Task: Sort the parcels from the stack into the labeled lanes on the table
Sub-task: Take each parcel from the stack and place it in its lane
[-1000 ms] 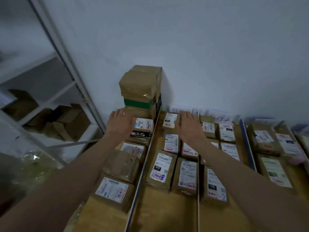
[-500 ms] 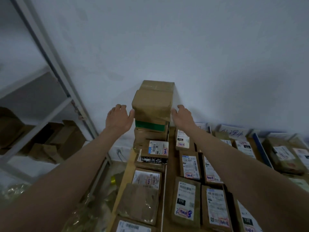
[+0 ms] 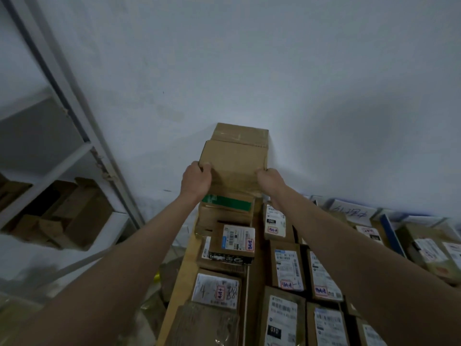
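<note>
Both hands (image 3: 197, 181) now around top parcel (image 3: 234, 161)

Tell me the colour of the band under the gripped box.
Green band, clearest in the head view.

labels (image 3: 288, 269): print too small to read | bottom parcels (image 3: 282, 323): cut by lower edge

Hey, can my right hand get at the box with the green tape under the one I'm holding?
Probably not yet. The right hand and left hand both grip the top box, which sits on the green-taped box, leaving only its front face exposed.
</note>
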A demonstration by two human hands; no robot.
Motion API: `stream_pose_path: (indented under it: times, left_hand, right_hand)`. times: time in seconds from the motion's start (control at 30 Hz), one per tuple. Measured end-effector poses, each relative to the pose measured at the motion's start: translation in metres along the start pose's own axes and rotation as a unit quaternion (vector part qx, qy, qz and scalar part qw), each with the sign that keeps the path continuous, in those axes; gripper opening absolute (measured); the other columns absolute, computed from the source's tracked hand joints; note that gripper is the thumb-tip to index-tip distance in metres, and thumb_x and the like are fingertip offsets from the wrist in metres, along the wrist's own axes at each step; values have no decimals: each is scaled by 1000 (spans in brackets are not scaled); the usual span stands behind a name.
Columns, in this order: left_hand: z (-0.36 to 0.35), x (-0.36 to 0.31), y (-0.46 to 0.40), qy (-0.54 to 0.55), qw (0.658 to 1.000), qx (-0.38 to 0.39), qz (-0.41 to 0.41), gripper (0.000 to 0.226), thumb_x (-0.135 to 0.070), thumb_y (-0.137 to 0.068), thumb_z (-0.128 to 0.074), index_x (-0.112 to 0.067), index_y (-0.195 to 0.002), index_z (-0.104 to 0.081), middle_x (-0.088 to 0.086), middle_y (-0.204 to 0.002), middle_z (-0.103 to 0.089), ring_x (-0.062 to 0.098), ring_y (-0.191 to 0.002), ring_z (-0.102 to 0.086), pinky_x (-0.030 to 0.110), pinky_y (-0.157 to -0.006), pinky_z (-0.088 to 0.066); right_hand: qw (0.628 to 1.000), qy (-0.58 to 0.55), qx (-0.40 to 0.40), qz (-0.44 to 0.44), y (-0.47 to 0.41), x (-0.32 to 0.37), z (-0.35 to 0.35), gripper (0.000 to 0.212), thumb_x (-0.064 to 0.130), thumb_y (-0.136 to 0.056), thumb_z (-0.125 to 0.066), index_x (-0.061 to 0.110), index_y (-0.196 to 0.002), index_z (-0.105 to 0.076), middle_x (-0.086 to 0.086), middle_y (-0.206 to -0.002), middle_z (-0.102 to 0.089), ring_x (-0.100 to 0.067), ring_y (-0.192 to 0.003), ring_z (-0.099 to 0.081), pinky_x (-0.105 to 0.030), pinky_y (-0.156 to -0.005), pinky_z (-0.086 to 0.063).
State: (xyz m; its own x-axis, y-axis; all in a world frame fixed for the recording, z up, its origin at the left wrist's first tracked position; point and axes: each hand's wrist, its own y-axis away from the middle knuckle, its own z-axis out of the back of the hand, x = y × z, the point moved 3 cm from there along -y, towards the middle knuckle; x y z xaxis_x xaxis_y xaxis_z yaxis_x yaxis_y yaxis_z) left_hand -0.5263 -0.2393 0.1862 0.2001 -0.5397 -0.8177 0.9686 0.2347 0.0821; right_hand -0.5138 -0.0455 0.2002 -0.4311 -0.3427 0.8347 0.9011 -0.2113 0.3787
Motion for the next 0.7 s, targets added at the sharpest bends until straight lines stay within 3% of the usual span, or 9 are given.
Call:
stream_pose_path:
  times: [0.1, 0.23, 0.33, 0.43, 0.53, 0.57, 0.63, 0.7]
  left_hand:
    - [0, -3, 12, 31, 999, -14, -2, 43, -35, -105, -33, -4, -128, -51, 14, -124, -56, 29, -108, -54, 40, -91, -46]
    - [13, -12, 36, 53, 997, -26, -42, 39, -39, -104, -36, -9, -122, -53, 9, -118, -57, 24, -102, -53, 37, -84, -45]
    - [24, -20, 59, 58, 994, -15, -92, 37, -48, -100, -44, -16, -117, -53, 3, -116, -54, 21, -106, -54, 34, -86, -45]
    - [33, -27, 85, 50, 988, 24, -144, 60, -58, -90, -58, -16, -132, -52, 0, -133, -50, 16, -120, -50, 30, -96, -44]
    - [33, -37, 113, 53, 973, 93, -206, 78, -50, -76, -78, -21, -140, -46, -11, -135, -47, 3, -122, -45, 12, -92, -38]
    - [31, -40, 121, 48, 966, 112, -229, 80, -45, -72, -83, -24, -140, -46, -14, -133, -49, 0, -120, -47, 12, -93, -40]
    - [24, -48, 134, 27, 952, 139, -272, 77, -43, -69, -86, -31, -135, -49, -20, -127, -53, -2, -118, -49, 26, -102, -45]
    - [13, -54, 145, -7, 945, 156, -287, 79, -57, -67, -81, -32, -137, -52, -15, -127, -54, 7, -120, -50, 40, -106, -45]
  right_hand:
    - [1000, 0, -12, 18, 8, -2, 4, 52, 32, -106, -33, 5, -150, -29, -13, -149, -41, -31, -133, -42, -39, -108, -39]
    - [997, -25, -24, 66, 31, -4, 16, 47, 34, -106, -36, 8, -144, -36, -10, -138, -49, -21, -111, -47, -33, -91, -40]
    - [994, -62, -42, 85, 52, -9, 32, 45, 39, -103, -42, 15, -141, -37, -8, -132, -51, -22, -108, -51, -36, -93, -46]
    - [993, -80, -54, 73, 72, -23, 54, 43, 48, -100, -44, 18, -131, -40, -8, -129, -53, -26, -110, -58, -44, -94, -53]
    - [993, -88, -65, 36, 92, -45, 81, 48, 57, -98, -42, 16, -123, -42, -11, -121, -56, -30, -101, -64, -38, -71, -58]
    - [994, -88, -64, 21, 97, -54, 90, 54, 60, -98, -41, 13, -126, -43, -13, -119, -57, -31, -97, -66, -36, -65, -58]
    - [994, -100, -39, -7, 110, -73, 105, 62, 62, -97, -39, 10, -130, -42, -17, -118, -59, -33, -88, -69, -37, -61, -59]
    - [993, -120, -10, -19, 122, -92, 117, 65, 61, -98, -40, 8, -135, -42, -21, -113, -62, -33, -79, -72, -36, -57, -59]
